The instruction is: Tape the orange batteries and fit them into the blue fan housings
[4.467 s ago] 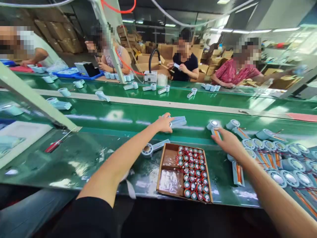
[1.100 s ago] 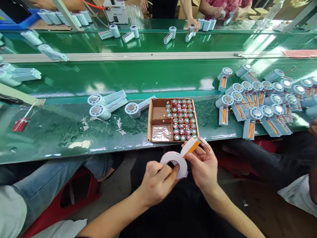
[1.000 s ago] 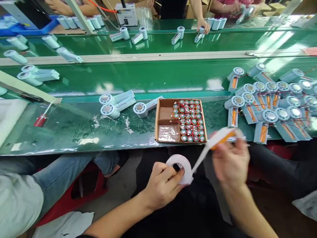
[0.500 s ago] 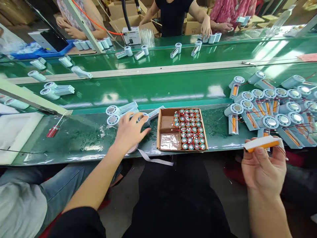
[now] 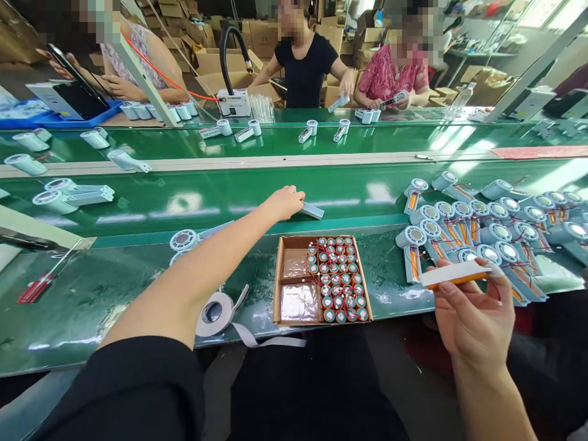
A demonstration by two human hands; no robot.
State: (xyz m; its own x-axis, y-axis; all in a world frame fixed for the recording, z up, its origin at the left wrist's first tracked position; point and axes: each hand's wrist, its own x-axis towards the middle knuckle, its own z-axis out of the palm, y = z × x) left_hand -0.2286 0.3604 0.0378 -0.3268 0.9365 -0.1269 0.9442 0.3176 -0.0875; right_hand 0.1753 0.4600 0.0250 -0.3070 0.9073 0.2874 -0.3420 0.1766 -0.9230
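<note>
My left hand (image 5: 287, 203) reaches over the green conveyor belt, its fingers closed round the head of a light-blue handheld fan (image 5: 313, 211). Only the fan's handle shows, pointing right; the head is hidden under the hand. At the right, my right hand (image 5: 475, 312) holds up an orange battery (image 5: 452, 282) between thumb and fingers. A white strip (image 5: 452, 272) lies along the battery's top, and thin wires hang near the fingers. Beneath my left forearm, another light-blue fan (image 5: 184, 239) sits partly covered at the bench edge.
An open cardboard box (image 5: 277, 282) holds rows of round, wired cells. A roll of white tape (image 5: 215, 313) lies left of it, its loose end over the edge. Many fans (image 5: 498, 233) crowd the right. A red screwdriver (image 5: 37, 288) lies left. Co-workers (image 5: 305, 67) sit opposite.
My left hand has moved forward from the bench onto the belt, taking a fan along. My right hand still holds the battery. The view has tilted up.
</note>
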